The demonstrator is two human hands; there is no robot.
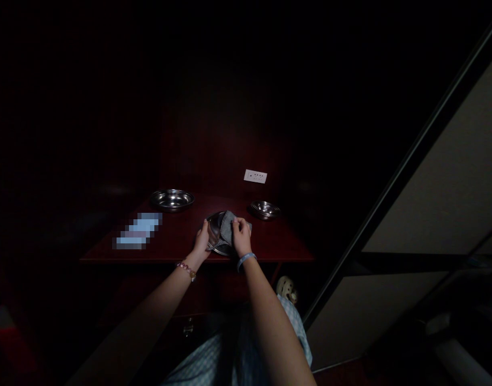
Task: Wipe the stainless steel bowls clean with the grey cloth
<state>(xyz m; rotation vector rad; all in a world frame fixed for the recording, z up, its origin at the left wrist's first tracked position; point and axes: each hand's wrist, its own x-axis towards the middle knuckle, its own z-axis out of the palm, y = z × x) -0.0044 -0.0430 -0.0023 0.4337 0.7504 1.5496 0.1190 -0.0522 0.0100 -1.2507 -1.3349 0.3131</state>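
Note:
My left hand (202, 238) grips the left rim of a shiny metal plate (216, 225), thumb over the edge, near the table's front. In my right hand (241, 235) a grey cloth (227, 228) is pinched, and it lies against the plate's inner face. Part of the cloth spreads past the fingers and covers the plate's right side. The plate looks slightly tilted. Farther back on the left stands a larger metal dish (172, 199). Back on the right sits a small stack of metal bowls (264, 209).
The dark red table (181, 230) ends at a straight front edge. A blurred pale blue object (139, 230) lies on its left part. A white socket plate (255, 176) is on the back wall. Below, a light shoe (287, 288) shows by my knee. A pale panel (434, 177) slants along the right.

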